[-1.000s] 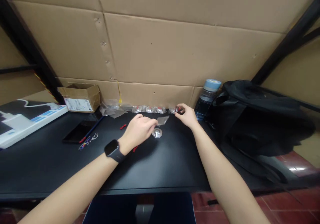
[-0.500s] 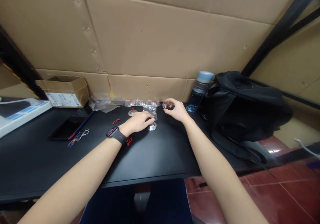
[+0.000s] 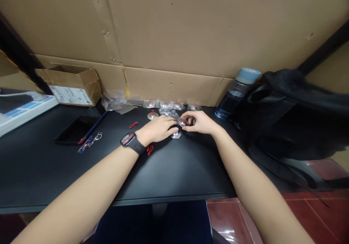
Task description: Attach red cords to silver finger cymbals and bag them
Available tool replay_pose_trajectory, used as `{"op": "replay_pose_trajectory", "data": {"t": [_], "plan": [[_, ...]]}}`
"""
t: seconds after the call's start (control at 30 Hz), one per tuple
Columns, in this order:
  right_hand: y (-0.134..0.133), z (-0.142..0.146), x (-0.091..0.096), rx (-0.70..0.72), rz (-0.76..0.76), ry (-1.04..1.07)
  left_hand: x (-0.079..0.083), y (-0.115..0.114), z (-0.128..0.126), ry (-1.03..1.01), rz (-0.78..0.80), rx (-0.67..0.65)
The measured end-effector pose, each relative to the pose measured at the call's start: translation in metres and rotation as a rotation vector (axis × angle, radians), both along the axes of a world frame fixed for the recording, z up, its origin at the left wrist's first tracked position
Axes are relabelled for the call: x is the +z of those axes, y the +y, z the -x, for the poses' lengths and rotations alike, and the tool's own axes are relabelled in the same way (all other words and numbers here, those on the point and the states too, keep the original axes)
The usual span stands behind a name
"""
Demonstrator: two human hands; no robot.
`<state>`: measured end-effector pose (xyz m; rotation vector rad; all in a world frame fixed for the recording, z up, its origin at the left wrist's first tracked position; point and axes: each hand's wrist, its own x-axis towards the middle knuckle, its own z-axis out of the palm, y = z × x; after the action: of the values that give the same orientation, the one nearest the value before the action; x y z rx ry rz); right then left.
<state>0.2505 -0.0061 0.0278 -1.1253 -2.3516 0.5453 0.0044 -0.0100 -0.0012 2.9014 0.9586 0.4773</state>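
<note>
My right hand [image 3: 200,123] pinches a small metal finger cymbal [image 3: 182,122] with a red cord, between thumb and fingers. My left hand [image 3: 160,128], wearing a black smartwatch, lies palm down with its fingers stretched out beside it. Partly under the left thumb is another finger cymbal [image 3: 176,135] on the table. Crumpled clear plastic [image 3: 169,112] lies just beyond the left fingertips. Behind that, several cymbals in clear wrapping [image 3: 193,106] form a row along the cardboard. An unwrapped cymbal with a red loop [image 3: 153,115] sits behind the left hand.
Red cord loops [image 3: 133,124] lie on the black table [image 3: 174,175]. To the left are a dark phone-like slab [image 3: 76,129], a pen, a keychain [image 3: 89,143], a cardboard box [image 3: 75,88] and a power strip [image 3: 27,111]. A water bottle [image 3: 236,95] and black backpack [image 3: 294,124] stand right.
My right hand has let go of a wrapped cymbal at the row's right end and come back toward my left hand, now pinching another cymbal. The view has shifted slightly.
</note>
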Motion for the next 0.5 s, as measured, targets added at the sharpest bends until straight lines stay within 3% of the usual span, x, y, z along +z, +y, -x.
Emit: {"op": "replay_pose_trajectory", "data": {"t": [0.17,0.3,0.5], "plan": [[-0.002,0.008,-0.002,0.004,0.021,0.014,-0.008,0.004,0.000,-0.023,-0.003,0.066],[0.002,0.005,-0.006,0.008,0.066,0.012,-0.006,0.000,-0.001,0.024,0.008,0.115],[0.011,-0.008,-0.009,-0.119,0.031,-0.077,0.000,-0.002,-0.002,0.045,0.040,0.174]]}}
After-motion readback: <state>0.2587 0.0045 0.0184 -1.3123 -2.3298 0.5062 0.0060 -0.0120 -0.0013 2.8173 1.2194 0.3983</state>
